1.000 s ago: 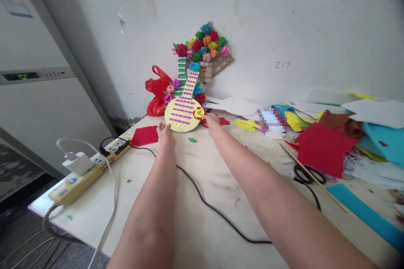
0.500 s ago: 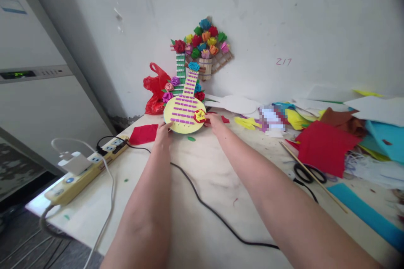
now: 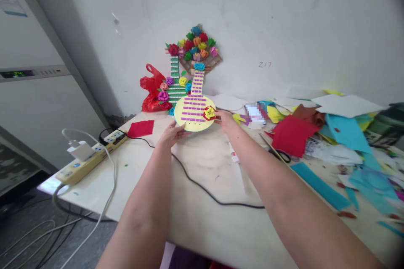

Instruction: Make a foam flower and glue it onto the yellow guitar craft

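Observation:
Both hands grip a yellow paper pipa-shaped craft (image 3: 189, 103) with purple strips across its front. It stands nearly upright, its neck pointing up, with a blue flower at the top and a yellow-and-red flower (image 3: 208, 113) low on its right side. My left hand (image 3: 172, 134) is closed on the lower left rim, thumb in front and fingers behind. My right hand (image 3: 223, 118) pinches the lower right edge beside that flower. Behind it stands a similar green craft (image 3: 174, 67) with paper flowers, and a lattice piece of colourful flowers (image 3: 197, 44) leans against the wall.
A power strip (image 3: 85, 168) with a white charger lies at the left, its black cable (image 3: 202, 185) crossing the table. A red plastic bag (image 3: 152, 90) sits behind. On the right are felt sheets (image 3: 293, 134), scissors (image 3: 284, 156), a stick and scraps. A glue stick-like white item (image 3: 234, 156) lies near my right forearm.
The yellow craft has moved right relative to the green one, uncovering more of it and its yellow flower. My hands moved with it, and the camera view has shifted.

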Motion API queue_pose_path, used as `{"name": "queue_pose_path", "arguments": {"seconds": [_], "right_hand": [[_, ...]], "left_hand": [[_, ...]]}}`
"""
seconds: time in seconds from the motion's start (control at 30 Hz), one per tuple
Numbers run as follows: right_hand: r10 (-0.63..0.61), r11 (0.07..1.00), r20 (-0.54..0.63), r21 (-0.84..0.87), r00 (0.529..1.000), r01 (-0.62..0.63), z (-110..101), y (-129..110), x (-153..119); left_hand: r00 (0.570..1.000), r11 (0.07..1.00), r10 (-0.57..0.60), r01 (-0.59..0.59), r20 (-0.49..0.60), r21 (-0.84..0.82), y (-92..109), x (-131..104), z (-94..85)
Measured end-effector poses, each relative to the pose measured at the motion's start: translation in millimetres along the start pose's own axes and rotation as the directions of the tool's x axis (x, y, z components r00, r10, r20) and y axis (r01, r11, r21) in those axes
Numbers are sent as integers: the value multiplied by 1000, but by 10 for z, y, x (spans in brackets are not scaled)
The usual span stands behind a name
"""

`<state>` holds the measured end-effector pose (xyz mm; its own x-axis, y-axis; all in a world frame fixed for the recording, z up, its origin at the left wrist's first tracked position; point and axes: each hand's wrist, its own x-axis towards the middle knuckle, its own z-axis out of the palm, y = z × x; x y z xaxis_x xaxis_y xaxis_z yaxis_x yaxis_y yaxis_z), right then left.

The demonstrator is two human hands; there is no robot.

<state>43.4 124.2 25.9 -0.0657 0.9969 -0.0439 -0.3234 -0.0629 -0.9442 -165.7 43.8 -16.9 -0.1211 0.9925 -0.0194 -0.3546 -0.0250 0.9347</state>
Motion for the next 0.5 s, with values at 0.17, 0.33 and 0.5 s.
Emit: {"name": "queue_pose_path", "arguments": {"seconds": [0.17, 0.33, 0.5], "right_hand": [[-47, 997, -65, 60, 997, 51, -214, -124, -222], [-79, 990, -183, 104, 980, 99, -368, -177, -475], [-100, 986, -275, 101, 956, 132, -514, -201, -736]], "left_hand": [[994, 995, 96, -98, -42, -32, -122, -146, 347], [986, 987, 125, -134, -108, -84, -242, -259, 669], [980, 978, 154, -169, -125, -120, -369, -339, 921]]}}
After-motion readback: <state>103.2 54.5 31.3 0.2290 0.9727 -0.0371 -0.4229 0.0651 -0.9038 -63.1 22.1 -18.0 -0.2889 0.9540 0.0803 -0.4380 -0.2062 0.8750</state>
